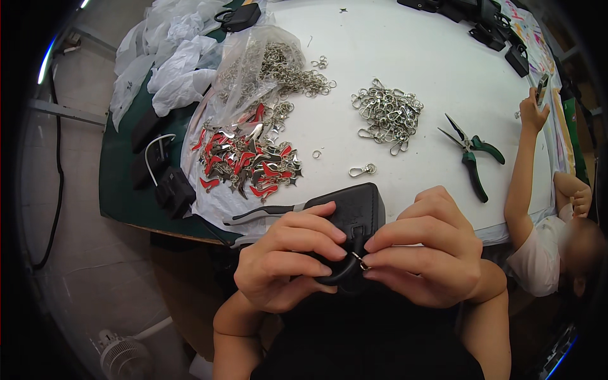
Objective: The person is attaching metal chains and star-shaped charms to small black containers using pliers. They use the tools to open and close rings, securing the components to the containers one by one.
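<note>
A: Your left hand [288,256] curls its fingers around the black strap loop [341,275] of a small black case [367,199], which sits just beyond and between your hands.

B: Your right hand [430,250] pinches a small metal piece [358,258] at that loop. Your fingers cover too much to tell whether it is a ring or part of a clasp.

A: The metal is at the strap, but I can't tell whether it is closed around it. I'd judge this fitting partly done.

B: No charm shows on your case. Just beyond it lies a single silver clasp [363,170], with a loose ring [316,154] to its left. Beside your left hand, grey-and-black tool handles [266,213] stick out.

A: Ahead of your left hand, plenty looks unused: a heap of red and dark charms [250,164], then a clear bag [244,66] of small metal hardware.

B: Ahead of your right hand is a pile of silver clasps [389,114]; farther right, green-handled pliers [470,152] lie spread, untouched by you.
</note>
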Motion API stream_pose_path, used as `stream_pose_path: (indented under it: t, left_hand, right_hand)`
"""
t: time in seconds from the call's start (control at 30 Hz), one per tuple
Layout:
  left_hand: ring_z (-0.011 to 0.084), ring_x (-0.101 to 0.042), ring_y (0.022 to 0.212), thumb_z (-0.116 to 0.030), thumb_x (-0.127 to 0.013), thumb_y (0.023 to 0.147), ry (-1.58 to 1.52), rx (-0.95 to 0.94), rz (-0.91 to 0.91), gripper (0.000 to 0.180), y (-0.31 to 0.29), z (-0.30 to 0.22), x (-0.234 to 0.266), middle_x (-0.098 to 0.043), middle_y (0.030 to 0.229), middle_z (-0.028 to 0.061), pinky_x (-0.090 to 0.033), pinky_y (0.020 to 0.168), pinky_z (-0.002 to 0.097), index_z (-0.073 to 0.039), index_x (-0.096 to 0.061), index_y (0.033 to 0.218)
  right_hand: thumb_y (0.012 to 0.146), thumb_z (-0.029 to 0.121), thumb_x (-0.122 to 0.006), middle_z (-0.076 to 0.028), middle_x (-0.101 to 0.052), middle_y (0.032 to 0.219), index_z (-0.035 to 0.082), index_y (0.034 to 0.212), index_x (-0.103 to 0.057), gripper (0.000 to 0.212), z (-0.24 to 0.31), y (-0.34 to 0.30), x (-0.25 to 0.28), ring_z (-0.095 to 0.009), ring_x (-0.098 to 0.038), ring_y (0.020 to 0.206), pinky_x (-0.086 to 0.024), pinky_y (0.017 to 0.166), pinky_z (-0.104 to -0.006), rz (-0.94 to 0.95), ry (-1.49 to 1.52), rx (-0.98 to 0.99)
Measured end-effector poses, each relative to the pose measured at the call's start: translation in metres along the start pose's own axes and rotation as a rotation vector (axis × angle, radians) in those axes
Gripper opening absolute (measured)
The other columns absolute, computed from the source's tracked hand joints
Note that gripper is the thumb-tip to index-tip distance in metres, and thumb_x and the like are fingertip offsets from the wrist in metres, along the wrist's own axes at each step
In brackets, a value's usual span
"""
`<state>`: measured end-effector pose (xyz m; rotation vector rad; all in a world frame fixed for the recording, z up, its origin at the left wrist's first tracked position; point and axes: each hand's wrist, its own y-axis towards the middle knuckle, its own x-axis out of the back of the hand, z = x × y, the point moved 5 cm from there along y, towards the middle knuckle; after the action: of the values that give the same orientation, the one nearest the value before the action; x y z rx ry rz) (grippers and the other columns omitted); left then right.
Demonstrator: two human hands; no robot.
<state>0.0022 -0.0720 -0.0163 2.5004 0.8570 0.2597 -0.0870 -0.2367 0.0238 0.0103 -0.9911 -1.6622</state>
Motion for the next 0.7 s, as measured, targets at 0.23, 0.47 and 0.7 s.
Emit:
stream_pose_path:
  t: [0.23,0.47,0.7]
  left_hand:
    - [0.0375,-0.066,0.106,-0.006,-0.077,0.079,0.096,-0.011,0.089,0.034,0.004,-0.007,-0.003,-0.070,0.109,0.0181,-0.045,0.101,0.0584,-0.006,-0.057,0.106]
    - [0.0324,-0.070,0.088,-0.021,-0.076,0.084,0.190,-0.014,0.050,0.027,0.009,-0.013,-0.004,-0.073,0.090,0.0138,-0.048,0.096,0.0617,-0.007,-0.057,0.095]
    - [0.0352,-0.068,0.101,-0.006,-0.076,0.079,0.071,0.018,0.125,0.031,0.007,-0.010,0.000,-0.072,0.105,0.0156,-0.045,0.101,0.0596,-0.006,-0.059,0.104]
  right_hand:
    - [0.069,0.004,-0.080,-0.006,-0.066,0.091,0.005,0.092,-0.066,0.027,-0.005,-0.002,-0.002,-0.021,-0.057,0.072,-0.042,0.067,-0.0327,0.076,0.024,-0.098]
    - [0.072,0.003,-0.079,-0.007,-0.065,0.091,0.005,0.091,-0.065,0.023,-0.010,0.001,-0.003,-0.022,-0.056,0.073,-0.042,0.068,-0.0332,0.136,0.109,-0.170]
    - [0.075,0.002,-0.078,-0.006,-0.066,0.090,0.005,0.089,-0.065,0.019,-0.014,0.000,-0.004,-0.022,-0.056,0.075,-0.043,0.069,-0.0330,0.156,0.200,-0.255]
